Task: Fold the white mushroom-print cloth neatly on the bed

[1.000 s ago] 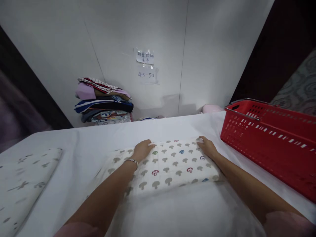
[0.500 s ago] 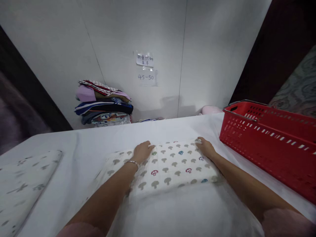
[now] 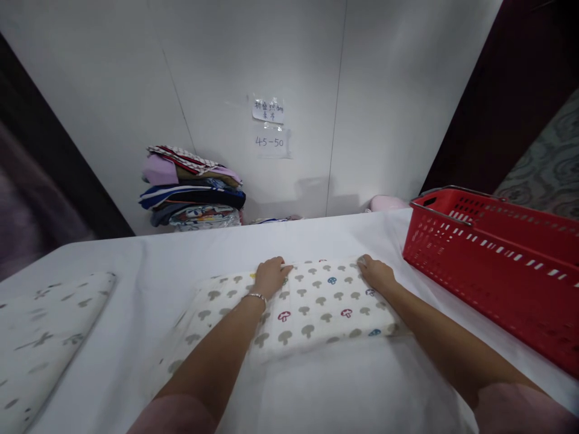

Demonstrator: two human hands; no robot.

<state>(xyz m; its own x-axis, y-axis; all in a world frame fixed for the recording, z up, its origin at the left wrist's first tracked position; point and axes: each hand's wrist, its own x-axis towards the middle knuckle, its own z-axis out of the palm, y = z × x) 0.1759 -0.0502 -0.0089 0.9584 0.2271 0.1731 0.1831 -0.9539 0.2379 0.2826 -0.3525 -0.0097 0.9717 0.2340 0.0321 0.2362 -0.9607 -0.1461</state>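
Observation:
A white cloth printed with grey and coloured mushrooms lies folded on the white-covered table in front of me. My left hand has its fingers curled at the cloth's far edge, near the middle, with the thumb pointing right. At the far right corner, my right hand pinches the same edge. The cloth's left part stretches beyond my left forearm, which hides some of it. Its near side ends in a fold above the bare table covering.
A red plastic basket stands at the right. Another folded white printed cloth lies at the left. Behind the table rises a stack of folded fabrics, with a pink item farther right. Paper notes hang on the wall.
My left hand has shifted slightly right along the far edge. The near fold now lies flatter, and my right hand stays at its corner.

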